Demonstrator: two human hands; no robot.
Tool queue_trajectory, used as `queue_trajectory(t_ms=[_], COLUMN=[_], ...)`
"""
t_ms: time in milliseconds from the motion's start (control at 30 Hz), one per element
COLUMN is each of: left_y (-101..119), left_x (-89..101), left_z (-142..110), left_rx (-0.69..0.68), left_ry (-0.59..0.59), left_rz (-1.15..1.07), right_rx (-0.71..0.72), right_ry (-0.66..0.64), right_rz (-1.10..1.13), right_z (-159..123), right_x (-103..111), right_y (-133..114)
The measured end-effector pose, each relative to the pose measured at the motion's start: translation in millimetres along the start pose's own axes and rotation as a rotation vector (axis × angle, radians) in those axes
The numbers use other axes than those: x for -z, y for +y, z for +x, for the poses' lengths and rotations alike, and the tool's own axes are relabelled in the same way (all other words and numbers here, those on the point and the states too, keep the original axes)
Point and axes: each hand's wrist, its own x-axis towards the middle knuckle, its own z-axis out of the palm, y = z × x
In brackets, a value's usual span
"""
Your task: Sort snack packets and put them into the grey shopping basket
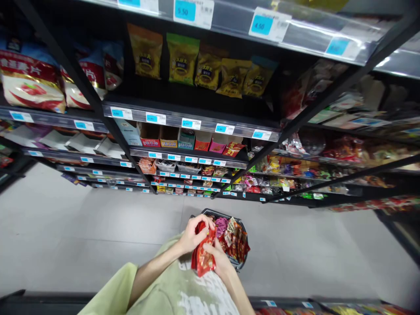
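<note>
Close to my body, my left hand (193, 234) pinches the upper end of several red snack packets (206, 258) stacked together. From the other side, my right hand (219, 258) grips the same packets, its thumb lying across the front one. Just beyond and to the right of the hands sits a dark shopping basket (242, 265), filled with snack packets in red and brown. A purple packet (222, 226) lies among them near the back. My hands and the held packets cover the basket's left side.
Black store shelves (197, 105) with blue price tags rise ahead. Yellow snack bags (182, 61) stand on an upper shelf, with small display boxes (169, 136) below. Loose bagged goods (288, 168) fill the shelves at right. Grey floor (98, 223) lies around the basket; another shelf edge runs behind me.
</note>
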Motion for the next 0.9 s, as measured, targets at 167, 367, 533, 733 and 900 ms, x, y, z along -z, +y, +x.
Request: queue_trajectory(t_ms=[167, 367, 533, 733, 900], left_y=[-5, 16, 16, -23, -56], left_x=[9.7, 55.2, 62.4, 59.6, 66.5], left_z=[1, 18, 19, 23, 28], left_rx=[0.04, 0.258, 0.336, 0.424, 0.473], left_ry=[0.081, -0.341, -0.55, -0.52, -0.498], left_rz=[0.053, 0.439, 0.803, 0.733, 0.436], right_rx=[0.084, 0.444, 0.523, 0.363, 0.348], right_ry=[0.069, 0.092, -0.046, 0.095, 0.072], right_rz=[-0.039, -0.748, -1.016, -0.834, -0.651], right_z=[4, 21, 19, 23, 26], right_x=[-11, -15, -15, -8, 6], right_y=[-3, -17, -9, 7, 10])
